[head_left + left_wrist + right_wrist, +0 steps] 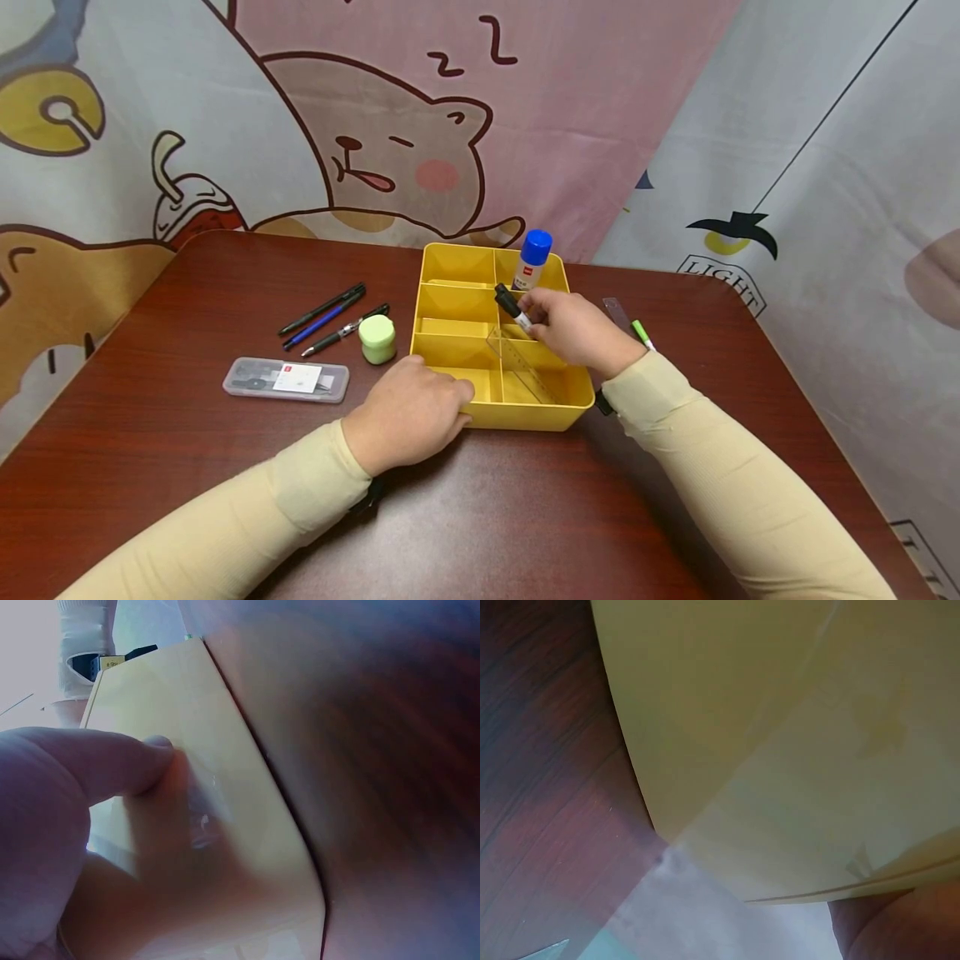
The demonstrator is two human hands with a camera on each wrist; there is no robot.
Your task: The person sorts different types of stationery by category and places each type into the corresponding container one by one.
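- Currently, a black-capped marker (513,307) is held by the right hand (573,329) above the middle right section of the yellow tray (525,417), beside the central divider.
- The white barrel is pinched between thumb and fingers, with no gap left around it; the cap is left free and is pointed obliquely toward the far left.
- The near left corner of the tray is gripped by the left hand (411,412), its thumb laid against the outer face of the near wall; some of its fingertips are hidden.
- The marker may be judged light, stiff and smooth, apt to be rolled or twisted if pinched loosely; it is best taken by the barrel, since a cap can be pulled off.
- The tray looks to be made of thin, fairly rigid plastic, easily slid on the smooth table (487,517); it is best steadied by its rim.
- Movement is bounded by the dividers, by the blue-capped glue stick (534,254) stood in the far right section, and by the clear ruler (525,367) slanted in the near right one.
- More room is offered above the left sections; outside, the green jar (377,340) is placed just beside the left wall.
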